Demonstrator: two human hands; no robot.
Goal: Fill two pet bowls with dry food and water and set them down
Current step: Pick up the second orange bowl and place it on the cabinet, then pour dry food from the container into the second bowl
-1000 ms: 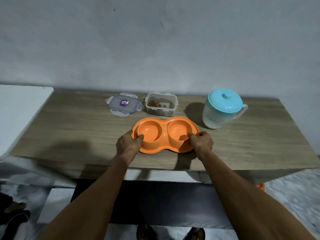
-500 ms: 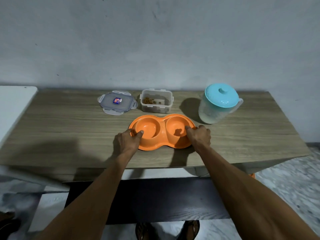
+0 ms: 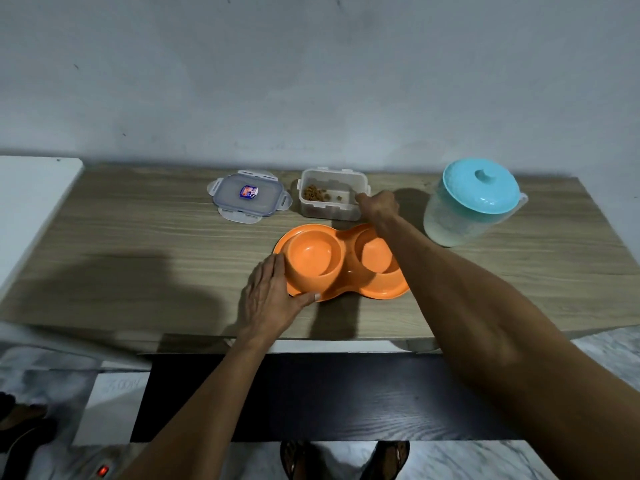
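An orange double pet bowl [image 3: 381, 292] lies on the wooden table [image 3: 138, 237], and both of its cups look empty. My left hand [image 3: 270, 296] presses against its left end, thumb along the front rim. Behind it stands a clear food container [image 3: 325, 211], open, with a little brown dry food [image 3: 315, 194] inside. My right hand [image 3: 379, 206] reaches over the right cup and touches the container's right end; its grip is hidden. To the right stands a translucent water jug [image 3: 464, 223] with a teal lid.
The container's clear lid [image 3: 247, 197] lies flat to the left of the container. A white surface [image 3: 31, 202] adjoins the table on the left. A dark low shelf [image 3: 329, 393] sits below the table's front edge, above my feet [image 3: 346, 459].
My right hand left the bowl's right end and reached forward to the food container. My left hand shifted around the bowl's left end. The view moved closer.
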